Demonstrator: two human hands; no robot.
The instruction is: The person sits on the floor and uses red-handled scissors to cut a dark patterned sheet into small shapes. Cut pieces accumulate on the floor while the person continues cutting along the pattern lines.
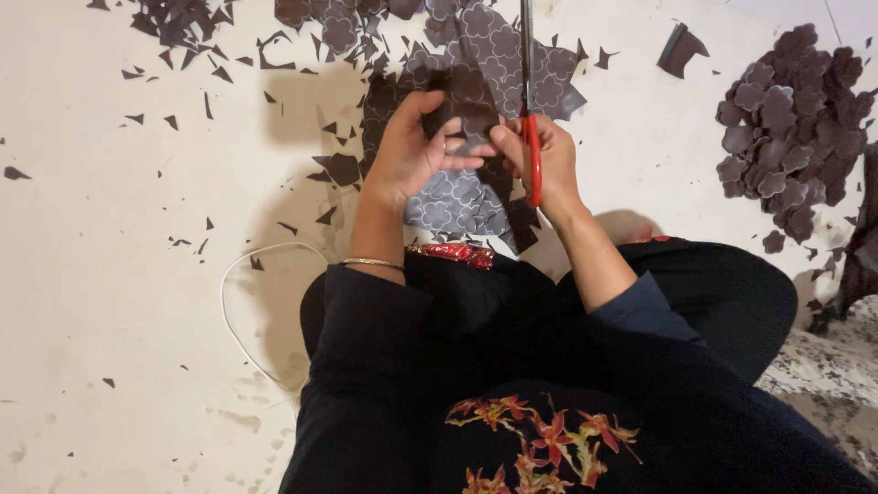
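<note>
- Low over a pale floor (110, 302), seen from the head camera, a person in dark clothing with red and orange flower embroidery sits with both forearms stretched forward.
- Left hand (407, 151): its grip is closed on a small dark brown piece (466, 96) of sheet material, thumb and fingers pinching its edge; a thin bangle (370, 263) circles that wrist.
- Right hand (544, 160): its grip is closed through the red handles of a pair of scissors (529, 137), whose long metal blades point straight away from the body, up toward the top of the view.
- The fingertips of both hands meet just beside the red handles, right at the dark piece.
- Under the hands lies a larger sheet (457, 206) printed with pale rounded flower outlines on a grey-brown ground, spread on the floor just ahead of the knees.
- More of the same patterned sheet (508, 50) shows beyond the hands, near the blades.
- Far right, well apart from the hands, sits a heap of cut-out flower shapes (786, 119), all dark brown.
- Small dark offcuts (183, 27) are scattered over the floor at upper left and around the sheet.
- A thin white cord (229, 302) loops on the floor beside the left knee.
</note>
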